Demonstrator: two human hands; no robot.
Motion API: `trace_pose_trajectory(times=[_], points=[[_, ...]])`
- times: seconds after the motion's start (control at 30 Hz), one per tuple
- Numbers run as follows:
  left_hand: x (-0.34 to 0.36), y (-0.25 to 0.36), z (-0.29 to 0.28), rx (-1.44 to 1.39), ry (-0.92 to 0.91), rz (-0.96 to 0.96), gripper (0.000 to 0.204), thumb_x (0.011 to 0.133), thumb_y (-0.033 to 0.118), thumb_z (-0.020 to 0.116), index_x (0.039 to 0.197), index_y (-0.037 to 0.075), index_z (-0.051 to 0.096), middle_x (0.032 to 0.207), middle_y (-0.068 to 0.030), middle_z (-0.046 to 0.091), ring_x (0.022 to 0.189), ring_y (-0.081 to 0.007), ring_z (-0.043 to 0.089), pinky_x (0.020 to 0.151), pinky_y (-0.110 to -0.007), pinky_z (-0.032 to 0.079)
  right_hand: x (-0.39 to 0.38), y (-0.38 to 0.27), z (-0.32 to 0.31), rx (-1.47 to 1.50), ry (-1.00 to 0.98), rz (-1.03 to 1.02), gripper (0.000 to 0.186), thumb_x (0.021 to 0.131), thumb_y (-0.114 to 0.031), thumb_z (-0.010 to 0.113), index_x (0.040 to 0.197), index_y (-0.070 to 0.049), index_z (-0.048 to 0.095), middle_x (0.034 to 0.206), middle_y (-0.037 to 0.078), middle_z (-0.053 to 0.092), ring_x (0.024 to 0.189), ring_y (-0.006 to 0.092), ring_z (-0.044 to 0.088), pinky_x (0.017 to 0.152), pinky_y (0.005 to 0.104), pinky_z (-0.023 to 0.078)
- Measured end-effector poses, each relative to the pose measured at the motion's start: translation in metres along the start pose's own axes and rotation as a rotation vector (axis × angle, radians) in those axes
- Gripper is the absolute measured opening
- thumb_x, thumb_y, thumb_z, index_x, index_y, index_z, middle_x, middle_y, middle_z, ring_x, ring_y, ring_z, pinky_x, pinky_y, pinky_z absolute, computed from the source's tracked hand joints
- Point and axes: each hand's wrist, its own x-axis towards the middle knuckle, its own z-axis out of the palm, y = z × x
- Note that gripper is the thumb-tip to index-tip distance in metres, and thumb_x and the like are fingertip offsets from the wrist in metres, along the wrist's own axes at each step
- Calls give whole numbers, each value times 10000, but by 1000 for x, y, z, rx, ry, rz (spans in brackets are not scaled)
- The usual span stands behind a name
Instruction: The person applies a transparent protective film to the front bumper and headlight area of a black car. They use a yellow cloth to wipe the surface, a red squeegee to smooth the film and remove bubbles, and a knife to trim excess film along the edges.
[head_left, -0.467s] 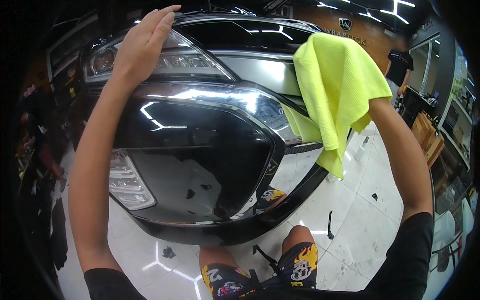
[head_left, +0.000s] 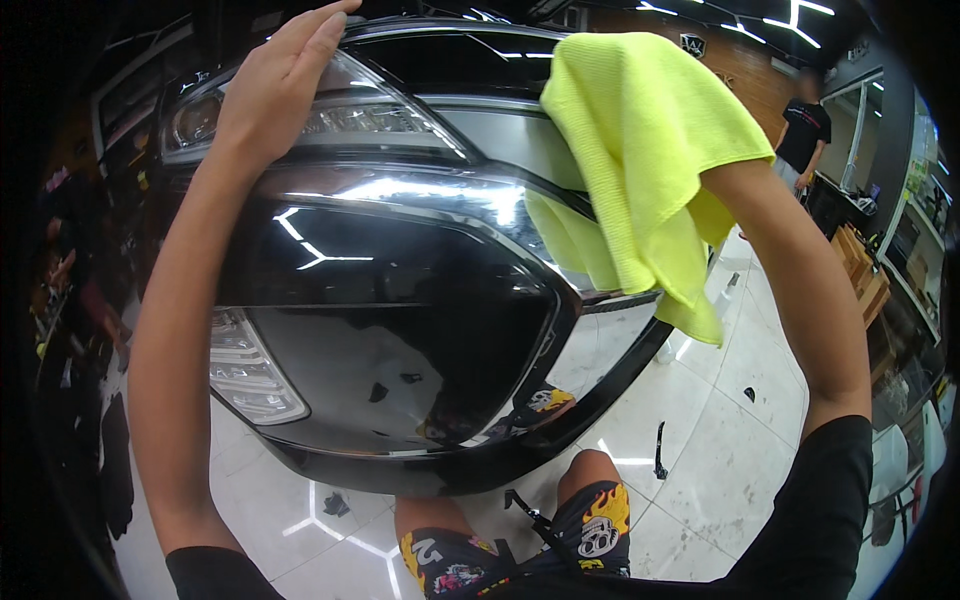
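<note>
The front end of a glossy black car bumper (head_left: pixel 400 350) fills the middle, with a clear headlight (head_left: pixel 352 120) above it. My left hand (head_left: pixel 275 95) rests at the top of the headlight by the bonnet edge, fingers stretched out and holding nothing. A bright yellow-green microfibre cloth (head_left: pixel 640 130) drapes over my right hand, which holds it against the front of the car, at the right of the silver panel (head_left: pixel 510 135). The cloth hides my right hand's fingers. Its lower corner hangs loose, and its reflection shows in the shiny bumper.
Dark scraps (head_left: pixel 660 450) lie on the white tiled floor (head_left: pixel 720 430). A spray bottle (head_left: pixel 728 290) stands on the floor to the right. Farther back is a person (head_left: pixel 803 135) in a dark shirt, near wooden pieces (head_left: pixel 855 265). My knees are close under the bumper.
My right hand and the cloth have moved left and slightly up across the car's front. My left hand stays almost where it was.
</note>
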Motion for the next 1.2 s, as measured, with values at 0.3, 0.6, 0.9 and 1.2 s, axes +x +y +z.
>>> trace_pose_trajectory(times=[0.3,0.6,0.9,1.2], points=[[-3,11,2,-15,18,-14,479,1114,398,410,1425,110,633,1344,-159,685,1264,-337,630,1098,-382,425,-137,70,18,1551,140,-83,588,1074,-307,585,1581,-63,416,1528,150,551,1363,264,583,1140,426,505],[3,26,-5,5,21,-53,498,1125,370,393,1422,38,616,1381,-181,652,1311,-333,591,1133,-373,391,-433,66,205,997,495,1122,535,1064,-285,580,1535,-58,467,1505,196,558,1322,295,610,1104,468,526],[-4,19,-2,116,-7,-67,518,1128,384,353,1450,71,612,1473,-223,591,1452,-357,477,1219,-416,308,-636,10,313,2032,584,1329,489,978,-189,581,1426,1,542,1223,253,705,967,363,733,876,520,594],[0,15,-5,102,-38,-88,535,1132,423,361,1466,84,605,1472,-167,596,1399,-302,528,1193,-380,344,-503,27,320,-85,-33,887,591,861,-289,773,1373,-44,611,991,220,703,1037,404,668,895,518,540]])
